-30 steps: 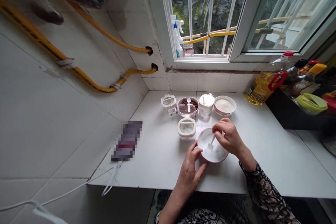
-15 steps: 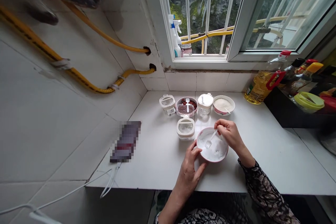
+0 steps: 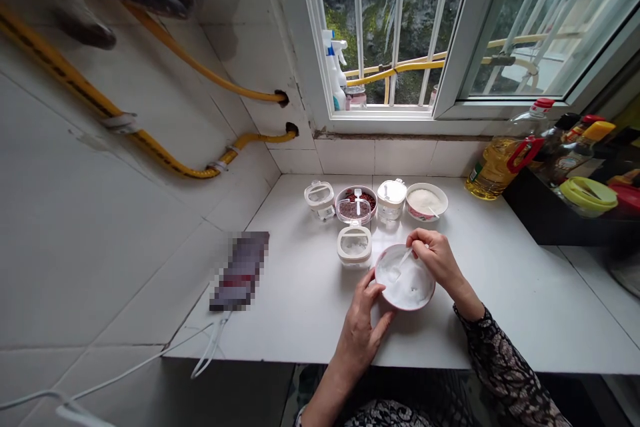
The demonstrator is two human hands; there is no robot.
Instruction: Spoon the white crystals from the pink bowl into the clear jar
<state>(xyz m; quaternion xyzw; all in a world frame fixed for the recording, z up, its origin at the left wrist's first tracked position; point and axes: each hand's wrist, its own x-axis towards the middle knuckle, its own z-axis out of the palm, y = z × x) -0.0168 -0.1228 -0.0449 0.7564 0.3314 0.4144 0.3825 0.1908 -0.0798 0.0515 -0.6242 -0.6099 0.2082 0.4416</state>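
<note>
Two hands work together: the left hand (image 3: 359,337) grips the rim of a white bowl (image 3: 404,307) of white powder (image 3: 413,283), while the right hand (image 3: 436,260) pinches a small white spoon (image 3: 401,261) dipped in it (a narrow grasp). The bowl sits on the white surface (image 3: 295,300), just right of a clear lidded jar (image 3: 354,247), with more small containers (image 3: 393,199) farther off.

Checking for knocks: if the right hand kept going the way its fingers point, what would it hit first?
The right hand would probably meet the white-lidded jar first, though depth is unclear from here.
</note>
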